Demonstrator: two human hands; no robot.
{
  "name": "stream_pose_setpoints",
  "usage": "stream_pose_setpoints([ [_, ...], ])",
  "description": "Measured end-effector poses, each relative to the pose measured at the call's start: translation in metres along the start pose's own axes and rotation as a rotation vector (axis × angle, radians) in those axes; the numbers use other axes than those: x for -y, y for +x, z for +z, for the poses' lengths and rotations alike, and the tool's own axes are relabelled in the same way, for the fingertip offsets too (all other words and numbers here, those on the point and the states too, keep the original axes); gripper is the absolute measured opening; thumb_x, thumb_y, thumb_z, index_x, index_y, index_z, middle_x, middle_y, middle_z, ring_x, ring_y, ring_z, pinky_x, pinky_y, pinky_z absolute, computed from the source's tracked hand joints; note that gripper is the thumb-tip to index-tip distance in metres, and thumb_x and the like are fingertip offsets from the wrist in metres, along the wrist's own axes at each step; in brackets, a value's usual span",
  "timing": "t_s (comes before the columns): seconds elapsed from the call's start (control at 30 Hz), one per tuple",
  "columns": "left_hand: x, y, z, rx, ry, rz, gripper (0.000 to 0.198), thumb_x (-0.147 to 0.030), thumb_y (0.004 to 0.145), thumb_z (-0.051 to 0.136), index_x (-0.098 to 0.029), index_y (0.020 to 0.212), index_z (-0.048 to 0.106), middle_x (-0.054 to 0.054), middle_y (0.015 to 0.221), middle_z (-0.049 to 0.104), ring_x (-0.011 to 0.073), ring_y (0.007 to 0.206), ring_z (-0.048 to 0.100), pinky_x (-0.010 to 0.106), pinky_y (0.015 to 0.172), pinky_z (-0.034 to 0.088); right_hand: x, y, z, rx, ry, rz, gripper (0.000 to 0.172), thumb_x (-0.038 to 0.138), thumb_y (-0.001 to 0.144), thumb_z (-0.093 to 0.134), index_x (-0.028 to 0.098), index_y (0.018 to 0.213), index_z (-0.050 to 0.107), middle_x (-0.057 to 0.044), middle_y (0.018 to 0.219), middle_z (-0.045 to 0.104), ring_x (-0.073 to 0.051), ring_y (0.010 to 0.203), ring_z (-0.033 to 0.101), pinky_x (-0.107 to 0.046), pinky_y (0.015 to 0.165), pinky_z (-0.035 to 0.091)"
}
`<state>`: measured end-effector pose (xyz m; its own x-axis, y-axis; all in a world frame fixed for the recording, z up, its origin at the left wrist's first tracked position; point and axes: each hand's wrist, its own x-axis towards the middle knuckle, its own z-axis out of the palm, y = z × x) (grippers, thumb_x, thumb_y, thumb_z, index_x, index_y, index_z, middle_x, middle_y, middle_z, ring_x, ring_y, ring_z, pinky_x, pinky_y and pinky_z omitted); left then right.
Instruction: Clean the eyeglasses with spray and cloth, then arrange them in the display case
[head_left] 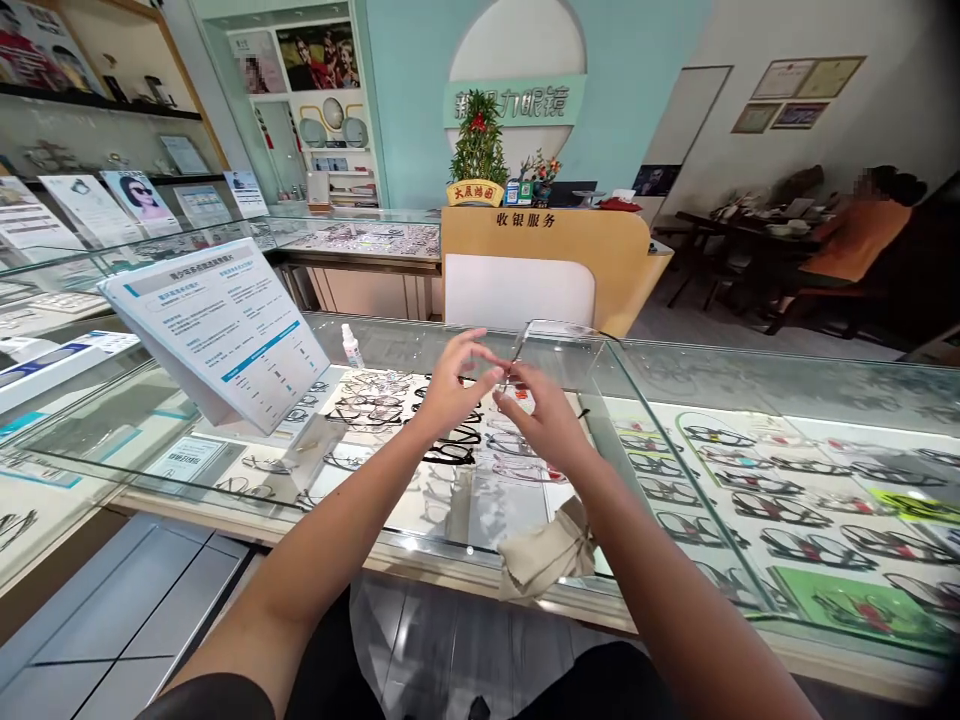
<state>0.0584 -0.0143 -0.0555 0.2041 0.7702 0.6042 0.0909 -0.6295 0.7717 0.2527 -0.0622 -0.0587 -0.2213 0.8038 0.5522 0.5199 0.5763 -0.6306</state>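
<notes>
Left hand (450, 385), right hand (544, 415) pinching clear glasses (551, 335), above counter edge (420, 555)

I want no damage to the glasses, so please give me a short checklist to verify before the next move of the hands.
1. Both hands on the glasses: ok. Left hand and right hand pinch them together above the counter.
2. Grip on the frame, not the lenses: cannot tell, the fingers hide the contact.
3. Glasses clear of the counter: ok, held above the glass.
4. Cloth within reach: ok, it lies at the counter's near edge under the right forearm.
5. Spray bottle upright and apart from the hands: ok.
6. Lenses clean: cannot tell, too small.
</notes>
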Motion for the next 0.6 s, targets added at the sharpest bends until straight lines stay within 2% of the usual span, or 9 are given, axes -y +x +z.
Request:
stream_pose_setpoints([
  [0.07, 0.006, 0.012, -0.017, -0.141, 0.077, 0.011, 0.023, -0.044, 0.102, 0.07, -0.023, 0.093, 0.064, 0.012, 0.13, 0.074, 0.0274, 0.126, 0.07, 0.043, 0.105, 0.059, -0.003, 0.001, -0.003, -0.033, -0.027, 0.005, 0.044, 0.05, 0.109, 0.061, 0.028, 0.147, 0.067, -0.013, 0.134, 0.077, -0.033, 0.122, 0.074, -0.053, 0.106, 0.06],
  [0.1, 0.009, 0.019, -0.028, -0.216, 0.123, 0.008, 0.02, -0.039, 0.103, 0.066, -0.024, 0.092, 0.062, 0.01, 0.117, 0.076, 0.0252, 0.117, 0.071, 0.04, 0.102, 0.057, -0.004, 0.001, -0.004, -0.052, -0.038, 0.004, 0.045, 0.051, 0.11, 0.06, 0.028, 0.147, 0.068, -0.013, 0.134, 0.077, -0.033, 0.122, 0.073, -0.054, 0.107, 0.059],
  [0.2, 0.019, 0.036, -0.072, -0.411, 0.296, -0.003, 0.013, -0.03, 0.105, 0.057, -0.024, 0.093, 0.057, 0.006, 0.104, 0.073, 0.0225, 0.103, 0.068, 0.036, 0.096, 0.053, -0.008, 0.004, -0.008, -0.125, -0.072, 0.001, 0.043, 0.051, 0.112, 0.054, 0.026, 0.142, 0.071, -0.015, 0.131, 0.077, -0.034, 0.121, 0.072, -0.056, 0.108, 0.057],
  [0.3, 0.032, 0.044, -0.117, -0.523, 0.513, -0.024, 0.014, -0.027, 0.107, 0.052, -0.025, 0.093, 0.054, 0.008, 0.108, 0.072, 0.0256, 0.11, 0.064, 0.039, 0.103, 0.049, -0.009, 0.005, -0.009, -0.179, -0.099, 0.004, 0.042, 0.051, 0.113, 0.05, 0.025, 0.138, 0.072, -0.015, 0.13, 0.078, -0.035, 0.12, 0.071, -0.057, 0.107, 0.056],
  [0.4, 0.047, 0.043, -0.151, -0.595, 0.631, -0.134, 0.02, -0.023, 0.11, 0.042, -0.025, 0.092, 0.052, 0.011, 0.11, 0.071, 0.0289, 0.116, 0.063, 0.042, 0.11, 0.047, -0.009, 0.005, -0.009, -0.201, -0.116, -0.006, 0.041, 0.05, 0.114, 0.049, 0.025, 0.136, 0.073, -0.015, 0.131, 0.079, -0.035, 0.119, 0.07, -0.057, 0.106, 0.055],
  [0.5, 0.06, 0.038, -0.169, -0.658, 0.703, -0.283, 0.021, -0.022, 0.111, 0.037, -0.026, 0.093, 0.048, 0.014, 0.118, 0.069, 0.0311, 0.124, 0.062, 0.045, 0.115, 0.045, -0.009, 0.005, -0.008, -0.199, -0.112, 0.008, 0.042, 0.051, 0.114, 0.049, 0.025, 0.135, 0.073, -0.016, 0.13, 0.079, -0.034, 0.117, 0.07, -0.056, 0.105, 0.055],
  [0.6, 0.069, 0.034, -0.177, -0.708, 0.758, -0.388, 0.005, -0.028, 0.109, 0.047, -0.024, 0.107, 0.051, 0.016, 0.134, 0.066, 0.0329, 0.137, 0.057, 0.047, 0.123, 0.041, -0.009, 0.004, -0.006, -0.187, -0.092, 0.03, 0.043, 0.052, 0.113, 0.048, 0.025, 0.136, 0.073, -0.015, 0.131, 0.079, -0.034, 0.116, 0.071, -0.055, 0.105, 0.056],
])
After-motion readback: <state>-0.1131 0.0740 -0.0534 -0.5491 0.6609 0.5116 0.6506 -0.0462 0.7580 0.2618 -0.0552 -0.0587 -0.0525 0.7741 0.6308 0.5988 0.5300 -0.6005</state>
